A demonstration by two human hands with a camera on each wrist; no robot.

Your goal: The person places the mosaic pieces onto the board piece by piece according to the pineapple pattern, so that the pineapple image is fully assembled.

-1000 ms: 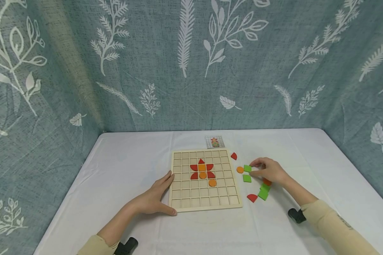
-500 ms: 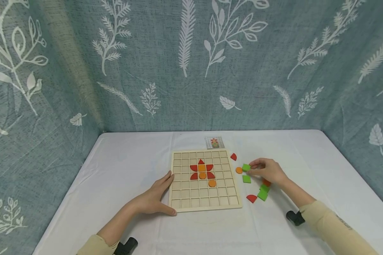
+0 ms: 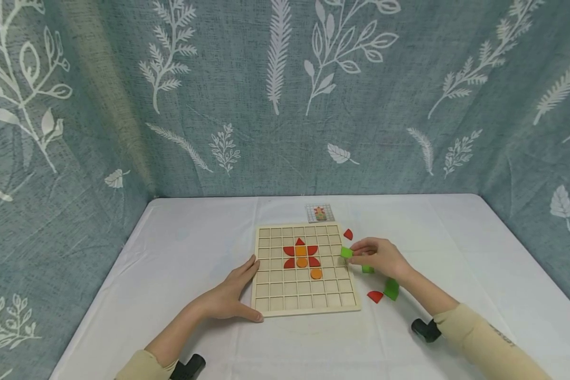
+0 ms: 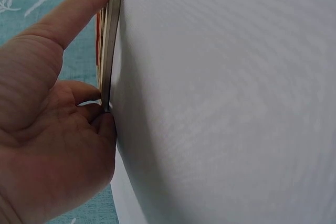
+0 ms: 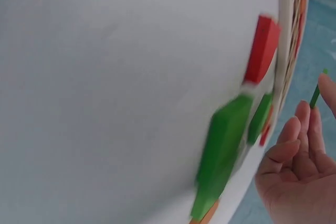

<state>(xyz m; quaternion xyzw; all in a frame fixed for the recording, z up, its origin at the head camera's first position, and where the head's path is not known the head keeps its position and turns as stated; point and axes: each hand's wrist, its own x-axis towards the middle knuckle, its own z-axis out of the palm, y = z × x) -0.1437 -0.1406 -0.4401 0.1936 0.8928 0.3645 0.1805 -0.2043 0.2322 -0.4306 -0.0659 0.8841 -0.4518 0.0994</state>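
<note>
In the head view my right hand [image 3: 382, 258] pinches a green square tile [image 3: 346, 252] between thumb and fingertips, over the right edge of a wooden grid board [image 3: 276, 290]. The right wrist view shows that tile [image 5: 315, 96] edge-on. My left hand [image 3: 225, 294] lies at the board's near left corner, fingers along the left side and thumb stretched by the near edge. On the board, a red triangle [image 3: 300, 242] and several red quarter-circles surround an orange square [image 3: 301, 251] and an orange disc [image 3: 302, 262]. Another orange disc [image 3: 316, 274] lies lower right.
Right of the board lie a red quarter-circle [image 3: 348, 234], a green square [image 3: 368, 269], overlapping green tiles [image 3: 391, 290] and another red quarter-circle [image 3: 375, 297]. My right hand and arm hide some pieces. A pattern card [image 3: 320, 213] lies behind the board on the white-covered table [image 3: 195, 237].
My right hand has picked up the green square tile beside the board and carried it left to the board's right edge. My left hand and the board have stayed in place.
</note>
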